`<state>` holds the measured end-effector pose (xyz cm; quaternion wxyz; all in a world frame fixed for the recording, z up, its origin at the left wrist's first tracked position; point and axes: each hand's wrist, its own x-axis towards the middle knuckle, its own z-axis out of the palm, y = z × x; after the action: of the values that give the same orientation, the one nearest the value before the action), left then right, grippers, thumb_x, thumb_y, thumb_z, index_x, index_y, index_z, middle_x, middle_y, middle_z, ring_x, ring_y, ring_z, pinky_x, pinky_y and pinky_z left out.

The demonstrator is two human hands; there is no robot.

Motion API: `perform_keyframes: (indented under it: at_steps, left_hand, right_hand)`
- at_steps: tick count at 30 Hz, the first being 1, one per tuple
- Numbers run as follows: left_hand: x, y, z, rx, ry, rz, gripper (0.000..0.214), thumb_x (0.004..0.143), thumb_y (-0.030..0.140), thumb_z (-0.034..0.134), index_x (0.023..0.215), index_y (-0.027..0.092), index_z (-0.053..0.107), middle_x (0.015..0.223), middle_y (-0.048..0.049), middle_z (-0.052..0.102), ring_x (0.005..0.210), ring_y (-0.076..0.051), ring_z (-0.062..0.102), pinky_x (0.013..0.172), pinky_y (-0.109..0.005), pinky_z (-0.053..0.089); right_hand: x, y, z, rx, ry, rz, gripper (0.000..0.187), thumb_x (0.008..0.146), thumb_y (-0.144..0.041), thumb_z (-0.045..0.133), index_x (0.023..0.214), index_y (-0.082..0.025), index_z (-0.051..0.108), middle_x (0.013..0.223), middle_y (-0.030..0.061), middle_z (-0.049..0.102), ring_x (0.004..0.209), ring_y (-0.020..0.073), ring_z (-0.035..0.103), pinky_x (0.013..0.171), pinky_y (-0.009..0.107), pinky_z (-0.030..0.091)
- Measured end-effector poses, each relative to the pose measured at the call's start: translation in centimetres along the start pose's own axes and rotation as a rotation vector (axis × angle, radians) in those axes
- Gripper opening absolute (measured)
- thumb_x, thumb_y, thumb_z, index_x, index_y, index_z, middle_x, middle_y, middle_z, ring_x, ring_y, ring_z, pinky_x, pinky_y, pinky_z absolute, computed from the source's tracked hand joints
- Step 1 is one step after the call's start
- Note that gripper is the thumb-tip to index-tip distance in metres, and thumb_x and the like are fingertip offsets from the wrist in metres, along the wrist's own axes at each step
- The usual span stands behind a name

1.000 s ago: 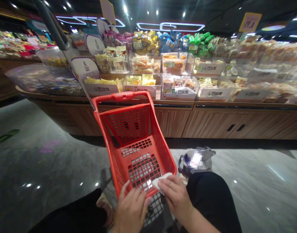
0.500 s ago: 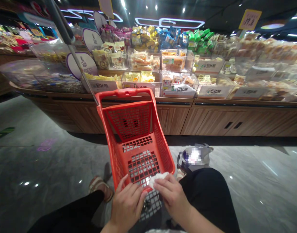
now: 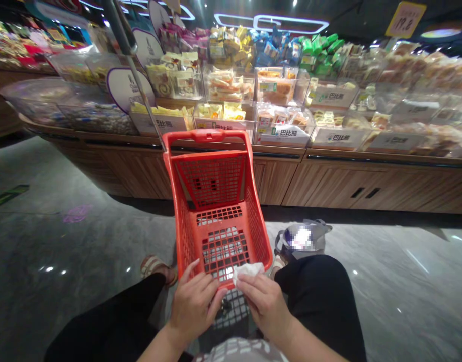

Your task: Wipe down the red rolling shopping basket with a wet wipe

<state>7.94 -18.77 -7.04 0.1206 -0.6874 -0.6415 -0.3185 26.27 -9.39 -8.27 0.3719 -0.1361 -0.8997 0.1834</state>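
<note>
A red plastic shopping basket with grid sides and a long grey pull handle stands in front of me between my legs. My left hand is closed over its near rim, the index finger lifted a little and the thumb on the near side. At the near right corner, my right hand pinches a crumpled white tissue against the rim. No goods lie in the basket, and the floor shows through its grid. Palms and some fingertips are hidden.
A wooden display counter with bins of packaged snacks runs across behind the basket. A grey bag lies on the shiny tiled floor by my right foot. A yellow price sign hangs at the upper right.
The view has tilted and shifted slightly, so the basket and counter appear a little higher and further right. Both hands stay at the near rim, the tissue still in my right hand.
</note>
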Motion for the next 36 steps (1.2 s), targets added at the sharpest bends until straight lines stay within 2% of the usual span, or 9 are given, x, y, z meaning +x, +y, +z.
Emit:
perform_keyframes:
  at_steps: [5, 7, 14, 20, 24, 27, 29, 33, 36]
  left_hand:
    - [0.0, -1.4, -0.5, -0.006, 0.002, 0.054, 0.015, 0.084, 0.029, 0.056, 0.072, 0.022, 0.062, 0.064, 0.0044, 0.06, 0.062, -0.01, 0.054, 0.099, -0.039, 0.034]
    - [0.0, -2.1, -0.8, -0.008, -0.002, 0.084, 0.015, 0.083, 0.03, 0.057, 0.071, 0.022, 0.061, 0.064, 0.0044, 0.061, 0.063, -0.011, 0.055, 0.095, -0.036, 0.036]
    - [0.1, -4.6, -1.9, -0.015, -0.082, 0.116, 0.011, 0.081, 0.028, 0.057, 0.073, 0.023, 0.062, 0.066, 0.0035, 0.061, 0.065, -0.012, 0.054, 0.091, -0.039, 0.036]
    - [0.8, -6.0, -2.3, -0.025, -0.142, 0.166, 0.014, 0.079, 0.032, 0.06, 0.069, 0.022, 0.06, 0.063, 0.0038, 0.058, 0.064, -0.012, 0.052, 0.092, -0.04, 0.035]
    - [1.0, -6.8, -2.6, 0.017, -0.158, 0.18, 0.016, 0.079, 0.032, 0.059, 0.067, 0.022, 0.058, 0.062, 0.0048, 0.056, 0.064, -0.012, 0.051, 0.092, -0.039, 0.033]
    - [0.8, -7.7, -3.0, 0.049, -0.173, 0.166, 0.016, 0.08, 0.031, 0.058, 0.067, 0.021, 0.058, 0.062, 0.0048, 0.055, 0.064, -0.012, 0.051, 0.093, -0.039, 0.032]
    - [0.7, -8.1, -3.4, 0.047, -0.176, 0.162, 0.015, 0.08, 0.03, 0.058, 0.068, 0.021, 0.059, 0.062, 0.0049, 0.055, 0.064, -0.011, 0.051, 0.093, -0.039, 0.032]
    - [0.8, -7.8, -4.2, 0.023, -0.195, 0.123, 0.014, 0.08, 0.028, 0.056, 0.068, 0.021, 0.059, 0.063, 0.0043, 0.056, 0.065, -0.012, 0.052, 0.093, -0.04, 0.031]
    - [1.0, -5.9, -4.0, 0.015, -0.142, 0.046, 0.013, 0.082, 0.025, 0.053, 0.073, 0.022, 0.061, 0.069, 0.0027, 0.061, 0.07, -0.014, 0.055, 0.096, -0.044, 0.029]
  right_hand:
    - [-0.8, 2.8, -3.5, -0.06, 0.007, 0.029, 0.032, 0.088, -0.007, 0.046, 0.114, -0.02, 0.06, 0.11, 0.0087, 0.067, 0.093, 0.0204, 0.063, 0.08, 0.035, 0.053]
    - [-1.1, 3.1, -3.9, -0.068, 0.011, 0.028, 0.033, 0.088, -0.005, 0.046, 0.114, -0.02, 0.06, 0.111, 0.0088, 0.067, 0.095, 0.0211, 0.063, 0.082, 0.036, 0.053]
    - [-0.2, 1.0, -1.3, 0.016, -0.069, -0.043, 0.038, 0.084, -0.004, 0.046, 0.119, -0.017, 0.057, 0.113, 0.0104, 0.065, 0.092, 0.0224, 0.061, 0.078, 0.036, 0.053]
    - [2.0, 3.5, -2.9, -0.009, -0.028, -0.006, 0.032, 0.089, -0.008, 0.044, 0.115, -0.019, 0.058, 0.111, 0.0094, 0.066, 0.092, 0.0219, 0.06, 0.076, 0.037, 0.052]
    - [1.5, 2.5, -2.3, 0.002, -0.07, 0.031, 0.029, 0.088, -0.015, 0.053, 0.116, -0.019, 0.058, 0.114, 0.0103, 0.064, 0.096, 0.0238, 0.059, 0.082, 0.04, 0.05]
    - [0.9, 2.4, -1.8, 0.057, -0.163, -0.028, 0.038, 0.088, -0.014, 0.05, 0.125, -0.019, 0.053, 0.122, 0.0109, 0.061, 0.096, 0.0228, 0.058, 0.08, 0.037, 0.052]
    - [1.4, 3.5, -2.0, 0.103, -0.179, -0.103, 0.042, 0.088, -0.008, 0.043, 0.126, -0.022, 0.053, 0.123, 0.0089, 0.061, 0.094, 0.0207, 0.059, 0.078, 0.035, 0.052]
    - [3.5, 6.4, -2.4, 0.093, -0.047, -0.074, 0.041, 0.088, -0.006, 0.04, 0.121, -0.023, 0.058, 0.123, 0.0098, 0.061, 0.101, 0.0209, 0.06, 0.082, 0.037, 0.052]
    - [4.4, 6.5, -1.7, 0.078, 0.067, -0.006, 0.037, 0.089, -0.007, 0.041, 0.117, -0.021, 0.061, 0.125, 0.0123, 0.058, 0.112, 0.0224, 0.056, 0.09, 0.039, 0.05]
